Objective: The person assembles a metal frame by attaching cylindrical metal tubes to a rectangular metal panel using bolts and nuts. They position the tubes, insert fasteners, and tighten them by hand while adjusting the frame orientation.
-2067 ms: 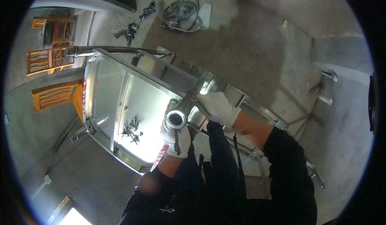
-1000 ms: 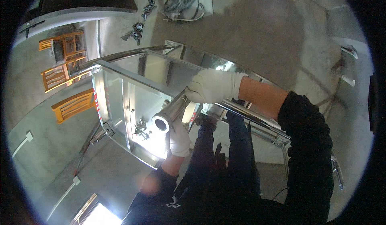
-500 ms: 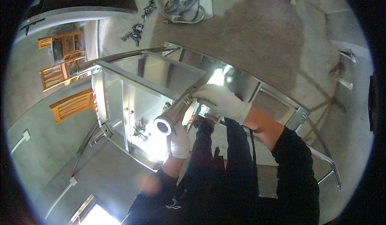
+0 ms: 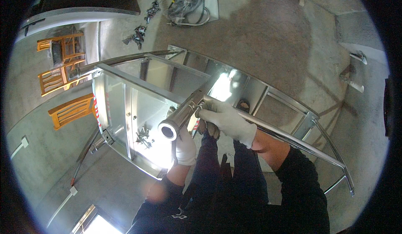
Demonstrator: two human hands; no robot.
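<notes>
A shiny metal tube (image 4: 181, 116) rises toward me from the metal frame, its round open end on top. My left hand (image 4: 185, 148), in a white glove, is against the tube's near side. Its fingers go behind the tube and are partly hidden, seeming to wrap around it. My right hand (image 4: 229, 120), gloved too, has its fingertips pinched at the tube's right side, by a small fitting. What they hold there is too small to make out. The frame belongs to a glass-and-metal cabinet (image 4: 138, 83) lying tilted in front of me.
Several dark bolts (image 4: 144, 137) lie on the brightly lit cabinet panel. A curved metal rail (image 4: 293, 140) runs to the right. Wooden chairs (image 4: 71, 110) stand left. A coiled hose in plastic (image 4: 184, 7) and crumpled dark scraps (image 4: 136, 37) lie on the far floor.
My right hand has turned and dropped slightly, its fingers now drawn in against the tube's side. More of the rail behind it shows. My left hand has barely moved.
</notes>
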